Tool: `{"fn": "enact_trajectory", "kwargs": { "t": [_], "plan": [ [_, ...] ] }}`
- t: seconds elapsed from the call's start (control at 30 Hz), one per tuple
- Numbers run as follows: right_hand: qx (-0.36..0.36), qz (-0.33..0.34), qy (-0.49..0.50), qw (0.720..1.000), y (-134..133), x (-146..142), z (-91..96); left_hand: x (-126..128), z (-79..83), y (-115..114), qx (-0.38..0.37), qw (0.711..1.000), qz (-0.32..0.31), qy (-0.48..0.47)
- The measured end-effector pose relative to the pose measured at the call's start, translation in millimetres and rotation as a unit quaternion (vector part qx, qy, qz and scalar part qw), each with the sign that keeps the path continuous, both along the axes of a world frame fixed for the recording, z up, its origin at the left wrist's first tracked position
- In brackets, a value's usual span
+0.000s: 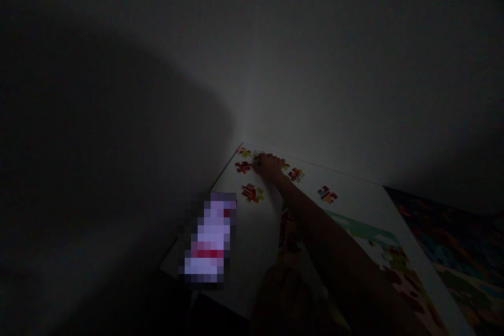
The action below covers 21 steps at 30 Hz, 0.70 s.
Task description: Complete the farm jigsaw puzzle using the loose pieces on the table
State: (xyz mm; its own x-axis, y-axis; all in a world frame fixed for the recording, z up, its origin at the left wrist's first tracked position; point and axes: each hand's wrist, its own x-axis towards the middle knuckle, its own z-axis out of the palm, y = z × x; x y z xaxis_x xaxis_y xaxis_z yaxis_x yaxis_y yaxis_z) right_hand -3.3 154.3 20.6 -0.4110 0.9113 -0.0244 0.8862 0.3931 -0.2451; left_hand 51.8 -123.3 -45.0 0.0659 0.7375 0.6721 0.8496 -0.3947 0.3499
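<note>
My right hand [269, 166] reaches to the far corner of the white tabletop [255, 231], its fingers curled down. A small pale and dark bit, which looks like a puzzle piece [257, 158], shows at the fingertips. Loose jigsaw pieces lie around it: a red one [243, 167], a red and yellow one [252, 192], another [296, 174] just right of the wrist. In deep shadow at the bottom, my left hand [283, 291] rests by the near edge of a partly assembled puzzle [394, 257]; its fingers are too dark to make out.
A lit phone [210, 239], its screen blurred out, lies along the left table edge. One puzzle piece [327, 194] sits apart near the back edge. At right is a dark colourful picture [452, 241]. Pale walls [315, 63] meet behind the table; the scene is dim.
</note>
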Motion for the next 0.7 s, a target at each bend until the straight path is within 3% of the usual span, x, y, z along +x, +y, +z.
{"fn": "enact_trajectory", "kwargs": {
  "t": [0.17,0.3,0.4,0.53,0.63,0.7],
  "plan": [
    [-0.026,0.014,-0.029,0.999,3.3,10.7,9.9,0.6,14.4,-3.1,-0.03,0.999,0.004,-0.024],
    [-0.042,0.02,0.003,0.999,-1.7,40.6,21.6,0.8,22.8,-3.8,-0.053,0.998,0.018,-0.027],
    [-0.046,0.033,0.083,0.995,-15.6,91.5,26.3,-1.7,28.2,-5.3,-0.071,0.997,0.002,-0.013],
    [-0.059,0.003,0.21,0.976,-62.7,192.0,26.2,-6.1,34.5,-4.8,-0.074,0.997,-0.032,0.011],
    [-0.113,0.0,0.215,0.97,-107.1,257.3,26.6,-7.4,35.6,-2.1,-0.051,0.998,-0.033,0.022],
    [-0.151,0.001,0.206,0.967,-126.8,283.9,27.0,-7.7,36.0,-1.1,-0.043,0.998,-0.038,0.035]
  ]
}}
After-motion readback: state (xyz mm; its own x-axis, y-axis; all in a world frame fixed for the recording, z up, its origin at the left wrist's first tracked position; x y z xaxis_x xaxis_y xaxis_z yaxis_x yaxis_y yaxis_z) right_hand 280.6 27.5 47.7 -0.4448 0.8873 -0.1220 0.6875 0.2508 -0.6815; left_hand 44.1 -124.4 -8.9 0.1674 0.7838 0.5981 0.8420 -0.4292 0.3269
